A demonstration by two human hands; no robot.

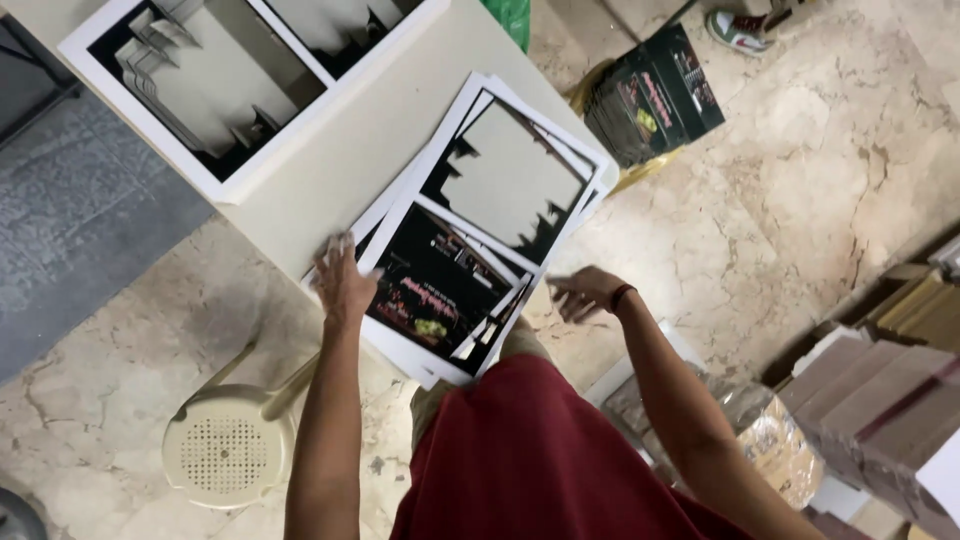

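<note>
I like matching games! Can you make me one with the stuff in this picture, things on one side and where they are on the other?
Things:
1. left hand
2. right hand
3. cream plastic stool
4. dark printed sheets on the floor

Places:
A. on the marble floor, beyond the table's far corner
B. on the floor, below the table edge
C. pressed on the stack of printed sheets
D. in the air, just off the stack's edge

Pairs: 1-C, 2-D, 3-B, 4-A
</note>
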